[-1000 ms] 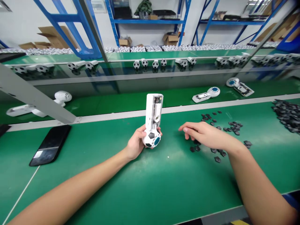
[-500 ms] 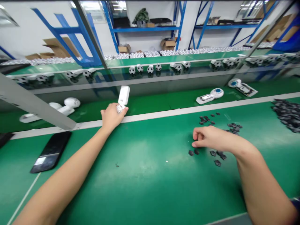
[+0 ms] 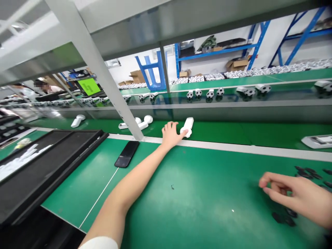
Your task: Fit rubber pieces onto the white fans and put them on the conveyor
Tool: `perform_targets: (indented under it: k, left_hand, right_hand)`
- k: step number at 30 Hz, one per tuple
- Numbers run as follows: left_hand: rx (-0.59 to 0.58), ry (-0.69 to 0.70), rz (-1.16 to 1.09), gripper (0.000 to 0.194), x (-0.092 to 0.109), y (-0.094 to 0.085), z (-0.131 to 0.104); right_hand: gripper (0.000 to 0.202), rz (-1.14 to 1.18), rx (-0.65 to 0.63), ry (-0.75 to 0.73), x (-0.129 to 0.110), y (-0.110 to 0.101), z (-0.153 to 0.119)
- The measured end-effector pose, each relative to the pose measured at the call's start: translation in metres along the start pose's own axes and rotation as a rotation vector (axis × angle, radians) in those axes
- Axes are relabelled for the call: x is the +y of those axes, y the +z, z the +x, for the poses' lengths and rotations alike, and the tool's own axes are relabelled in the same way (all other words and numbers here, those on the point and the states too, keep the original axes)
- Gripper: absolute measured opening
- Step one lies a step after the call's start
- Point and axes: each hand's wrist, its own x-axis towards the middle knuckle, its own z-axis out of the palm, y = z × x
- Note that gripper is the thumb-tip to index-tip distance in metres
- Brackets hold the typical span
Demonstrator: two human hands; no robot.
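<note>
My left hand [image 3: 171, 135] reaches over the pale ledge with its fingers spread. Its thumb touches the round head of a white device [image 3: 188, 123] lying on the dark green strip behind the ledge. Low on the right, my right hand [image 3: 293, 193] hovers over the green table [image 3: 202, 186] with thumb and forefinger pressed together. Anything between those fingertips is too small to make out. Small black pieces [image 3: 306, 173] lie behind and below that hand.
A black phone [image 3: 127, 154] lies left of my left forearm, near a slanted metal post [image 3: 103, 76]. Black trays [image 3: 52, 162] fill the left side. More white devices [image 3: 147, 120] lie beyond the ledge. A person [image 3: 49, 88] is far back left.
The view has swung to the left. My left hand has loosened from around the white device, fingers now spread. My right hand has moved off the black pieces, fingertips still together.
</note>
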Motion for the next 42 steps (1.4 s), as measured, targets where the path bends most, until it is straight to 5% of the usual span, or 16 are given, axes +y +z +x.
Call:
perform_targets:
  k: [3, 9, 12, 17, 21, 22, 24, 26, 29, 33, 35, 39, 42]
  left_hand:
    - [0.083, -0.086, 0.016, 0.050, -0.020, -0.016, 0.016]
    - [0.117, -0.332, 0.015, 0.056, -0.073, -0.055, 0.038]
    - [0.094, -0.386, -0.073, 0.051, -0.077, -0.067, 0.043]
    - [0.050, -0.201, -0.399, 0.059, -0.023, -0.066, 0.038]
    - [-0.151, -0.038, -0.766, 0.055, 0.061, -0.045, -0.020]
    - [-0.252, -0.006, -0.894, 0.055, 0.082, -0.040, -0.043]
    - [-0.698, 0.003, -1.370, 0.065, 0.117, -0.035, -0.092]
    - [-1.118, -0.015, -1.546, 0.065, 0.139, -0.036, -0.132]
    - [-1.338, 0.119, -1.569, 0.077, 0.150, -0.043, -0.161]
    - [-1.381, 0.455, -1.410, 0.081, 0.154, -0.050, -0.158]
    - [-1.405, 0.475, -1.377, 0.069, 0.158, -0.049, -0.155]
    - [-1.327, 0.047, -1.438, 0.064, 0.159, -0.037, -0.154]
    - [-0.999, -0.120, -1.460, 0.064, 0.149, -0.024, -0.146]
  right_hand:
    - [0.031, 0.071, -0.176, 0.036, -0.014, -0.007, 0.011]
    - [0.041, 0.161, -0.141, -0.007, -0.033, -0.004, 0.013]
    - [0.040, 0.113, -0.084, -0.048, -0.037, -0.005, 0.011]
    - [0.030, 0.120, 0.169, -0.095, -0.054, -0.002, 0.008]
    - [0.010, 0.185, 0.595, -0.391, -0.086, 0.015, -0.003]
    - [0.007, 0.206, 0.648, -0.495, -0.095, 0.020, -0.007]
    - [0.009, 0.270, 0.677, -0.651, -0.111, 0.028, -0.016]
    - [0.010, 0.342, 0.691, -0.733, -0.123, 0.033, -0.026]
    - [0.014, 0.493, 0.622, -0.793, -0.134, 0.031, -0.038]
    - [0.011, 0.638, 0.455, -0.726, -0.136, 0.022, -0.044]
    - [0.008, 0.655, 0.379, -0.628, -0.131, 0.018, -0.041]
    - [0.010, 0.627, 0.479, -0.442, -0.114, 0.010, -0.024]
    - [0.011, 0.528, 0.463, -0.290, -0.105, 0.003, -0.016]
